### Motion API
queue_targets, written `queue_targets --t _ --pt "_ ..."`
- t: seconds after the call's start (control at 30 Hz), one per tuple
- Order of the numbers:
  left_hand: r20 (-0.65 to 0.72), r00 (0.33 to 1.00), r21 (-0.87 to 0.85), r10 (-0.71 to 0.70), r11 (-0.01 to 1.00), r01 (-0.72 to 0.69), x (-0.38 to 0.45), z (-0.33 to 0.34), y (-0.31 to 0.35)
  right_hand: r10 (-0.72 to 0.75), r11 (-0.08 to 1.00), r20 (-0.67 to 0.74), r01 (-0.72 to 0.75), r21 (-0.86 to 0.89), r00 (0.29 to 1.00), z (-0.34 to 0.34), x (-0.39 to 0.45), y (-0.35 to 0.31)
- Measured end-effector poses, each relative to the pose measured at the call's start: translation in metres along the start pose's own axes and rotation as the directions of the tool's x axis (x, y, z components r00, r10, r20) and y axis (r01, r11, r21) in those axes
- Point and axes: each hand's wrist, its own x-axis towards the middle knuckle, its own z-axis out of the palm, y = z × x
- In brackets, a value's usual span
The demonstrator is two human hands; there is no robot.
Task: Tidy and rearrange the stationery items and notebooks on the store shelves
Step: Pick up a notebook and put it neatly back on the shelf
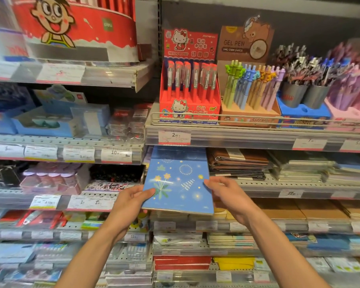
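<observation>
Two bare forearms reach up from the near bottom edge toward the shelves, and between them the hands hold a blue notebook (pixel 178 181).

The left hand (pixel 131 201) grips the notebook's near left corner: the thumb lies on the cover near a printed flower, and the fingers curl beneath, out of sight. The right hand (pixel 227 194) pinches the right edge, thumb tip on the cover and the fingers bent behind the edge. Neither hand is spread; both are closed on the notebook.

The notebook's cover faces up and toward the camera, showing stars, fireworks and a green plant on blue. Its long axis runs from near to far, tilted slightly so the near edge sits lower and a little to the right. The far end points into the shelf opening and goes under the shelf rail (pixel 258 135) that carries a price tag marked 2.00 (pixel 174 136). The near end juts out past the shelf front, above a lower shelf of flat stacks.

Just right of the notebook, on the same shelf, lies a pile of brown covers (pixel 237 161). Above the rail stand a red pen box (pixel 188 80) and a box of pastel pens (pixel 249 88).
</observation>
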Motion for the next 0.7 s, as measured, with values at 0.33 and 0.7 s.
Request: queue_targets --t 0.33,0.7 --pt "-0.141 0.989 0.000 0.048 0.999 -0.048 0.029 0.016 0.023 -0.005 0.981 -0.179 0.040 0.192 0.984 0.018 0.006 -0.021" --pt "-0.127 0.945 0.404 0.301 0.886 -0.228 0.015 0.000 -0.011 -0.568 0.640 -0.058 0.396 -0.658 0.821 0.021 -0.014 0.011"
